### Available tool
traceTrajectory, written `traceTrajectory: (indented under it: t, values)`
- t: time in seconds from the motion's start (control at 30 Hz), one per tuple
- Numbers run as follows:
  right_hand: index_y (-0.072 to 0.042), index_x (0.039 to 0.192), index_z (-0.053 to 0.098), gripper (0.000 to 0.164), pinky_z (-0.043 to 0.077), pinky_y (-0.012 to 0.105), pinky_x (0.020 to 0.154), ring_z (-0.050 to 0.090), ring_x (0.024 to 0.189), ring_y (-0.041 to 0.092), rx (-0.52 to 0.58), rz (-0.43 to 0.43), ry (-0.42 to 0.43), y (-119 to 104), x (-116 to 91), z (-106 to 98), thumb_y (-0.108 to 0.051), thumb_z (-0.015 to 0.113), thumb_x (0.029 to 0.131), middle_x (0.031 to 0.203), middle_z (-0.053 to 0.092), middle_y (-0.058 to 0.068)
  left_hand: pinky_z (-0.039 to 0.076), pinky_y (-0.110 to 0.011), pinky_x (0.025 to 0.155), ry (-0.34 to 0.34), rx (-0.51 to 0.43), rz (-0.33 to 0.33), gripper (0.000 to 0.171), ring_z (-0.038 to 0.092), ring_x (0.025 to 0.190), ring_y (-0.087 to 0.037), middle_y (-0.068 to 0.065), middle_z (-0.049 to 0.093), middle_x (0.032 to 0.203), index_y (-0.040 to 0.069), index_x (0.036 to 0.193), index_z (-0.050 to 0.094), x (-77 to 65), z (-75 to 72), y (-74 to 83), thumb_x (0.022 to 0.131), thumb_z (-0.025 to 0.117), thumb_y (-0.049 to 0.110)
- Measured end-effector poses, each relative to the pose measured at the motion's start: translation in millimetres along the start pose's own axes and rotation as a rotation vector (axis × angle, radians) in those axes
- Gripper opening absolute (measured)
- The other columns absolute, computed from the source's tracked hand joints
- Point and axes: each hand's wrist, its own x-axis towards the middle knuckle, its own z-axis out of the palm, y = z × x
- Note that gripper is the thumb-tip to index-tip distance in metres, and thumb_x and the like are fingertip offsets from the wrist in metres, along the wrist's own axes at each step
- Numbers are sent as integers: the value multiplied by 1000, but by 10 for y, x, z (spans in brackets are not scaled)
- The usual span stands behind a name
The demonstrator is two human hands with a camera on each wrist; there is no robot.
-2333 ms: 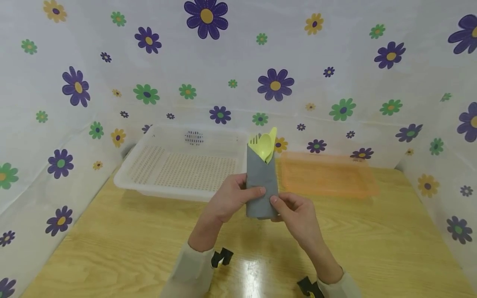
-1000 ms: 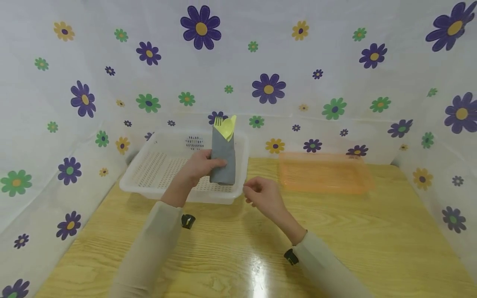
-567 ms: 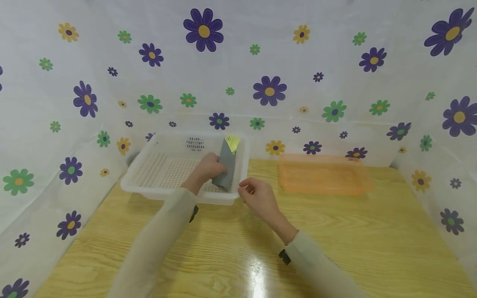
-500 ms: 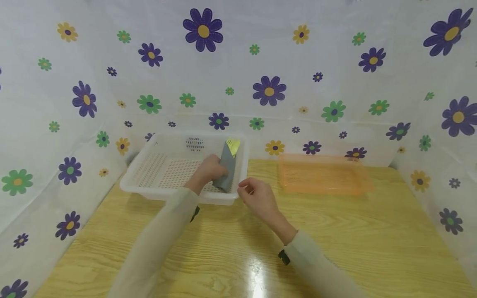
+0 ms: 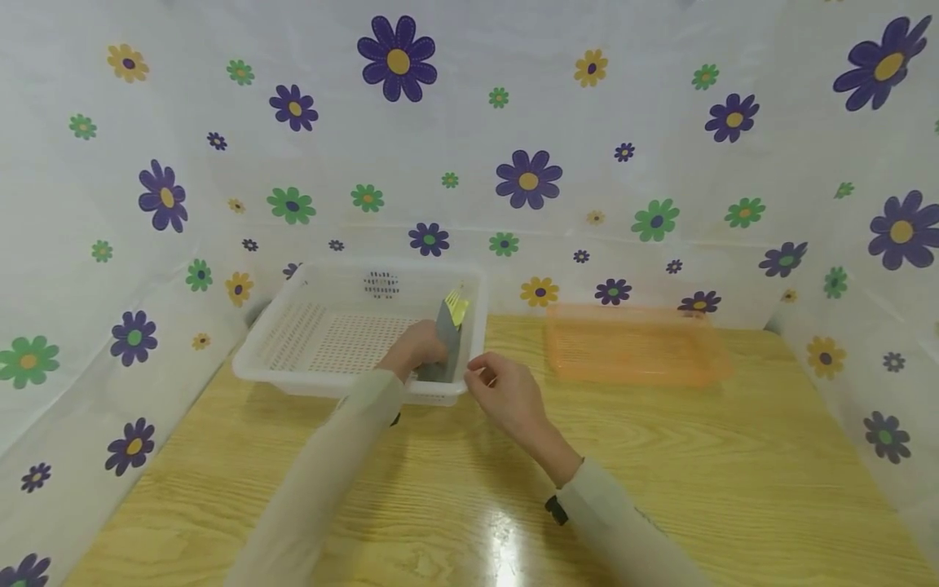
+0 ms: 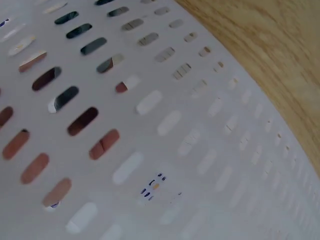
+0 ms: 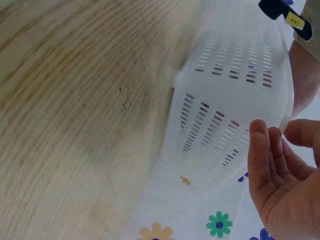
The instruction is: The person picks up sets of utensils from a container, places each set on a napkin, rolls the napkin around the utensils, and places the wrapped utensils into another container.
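Note:
In the head view, my left hand (image 5: 418,346) reaches into the right part of a white perforated plastic basket (image 5: 293,377). It holds a folded grey napkin (image 5: 449,336), tilted along the basket's right side. Out of the napkin's top stick a yellow-green fork (image 5: 456,305) and other cutlery of that colour, partly hidden. My right hand (image 5: 511,399) pinches the basket's front right corner; in the right wrist view its thumb lies over the rim and the fingers lie against the outer wall. Only the basket's slotted wall (image 6: 150,145), with bits of the hand behind it, fills most of the left wrist view.
An orange translucent tray (image 5: 638,375) lies to the right on the wooden table (image 5: 660,473). A white flower-patterned sheet (image 5: 469,122) stands behind the table and along both sides. The basket's raised rim surrounds the left hand.
Both hands first held the napkin at the middle. The right hand let go and moved to the basket's corner, while the left carried the napkin leftward and lowered it into the basket, tilting it.

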Motion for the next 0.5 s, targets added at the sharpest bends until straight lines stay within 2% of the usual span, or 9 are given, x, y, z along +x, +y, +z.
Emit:
traceTrajectory:
  t: [0.17, 0.27, 0.4, 0.5]
  values:
    - [-13, 99, 69, 15, 43, 24, 47, 55, 59, 8, -13, 0, 1, 7, -10, 13, -22, 62, 90, 72, 64, -3, 48, -39, 82, -43, -15, 5, 39, 56, 89, -26, -13, 61, 100, -1, 110, 58, 29, 14, -32, 71, 63, -2]
    - [-13, 100, 68, 15, 43, 24, 48, 55, 60, 7, -19, 5, -4, 11, -15, 24, -23, 61, 90, 73, 64, -4, 49, -39, 80, -52, -35, -9, 40, 56, 88, -26, -13, 61, 99, -1, 109, 58, 46, 30, -68, 69, 64, -4]
    - [-13, 101, 68, 16, 43, 25, 48, 54, 58, 7, -12, 10, 0, 21, -17, 31, -23, 61, 90, 71, 64, -4, 49, -38, 76, -68, -53, -83, 41, 55, 88, -26, -14, 60, 100, -2, 111, 57, 80, 35, -83, 72, 65, -3]
    - [-12, 102, 68, 18, 43, 25, 47, 54, 56, 7, -6, 5, 9, 27, -20, 24, -23, 61, 90, 70, 64, -4, 49, -38, 76, -84, -32, -99, 40, 55, 89, -26, -13, 60, 101, -1, 112, 56, 114, 31, -79, 73, 66, -3]
